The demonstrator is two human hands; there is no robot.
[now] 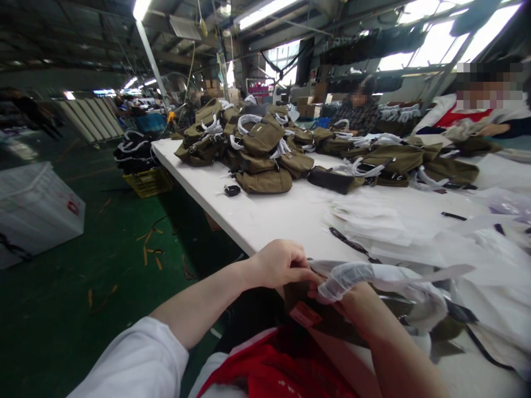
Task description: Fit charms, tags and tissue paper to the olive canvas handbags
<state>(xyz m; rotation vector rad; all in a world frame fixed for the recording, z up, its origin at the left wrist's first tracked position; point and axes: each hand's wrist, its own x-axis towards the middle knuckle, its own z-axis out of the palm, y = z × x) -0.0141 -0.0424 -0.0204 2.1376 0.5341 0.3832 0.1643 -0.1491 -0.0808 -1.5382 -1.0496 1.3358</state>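
An olive bag [338,326] with a handle wrapped in white film [398,279] lies at the near table edge, below my hands. My left hand [286,265] is closed at the bag's upper left edge, its thumb and fingers pinched together. Partly behind the wrapped handle, my right hand [352,304] meets the left one at the same spot; its fingers are mostly hidden. What the fingertips hold there is too small to make out. A small orange-red label [306,314] shows on the bag's near side.
A heap of olive bags [261,138] with wrapped handles covers the far part of the white table [199,188]. White film sheets [373,218] and a dark strap [352,243] lie beyond my hands. Two people sit across the table. A white bin [37,215] stands left.
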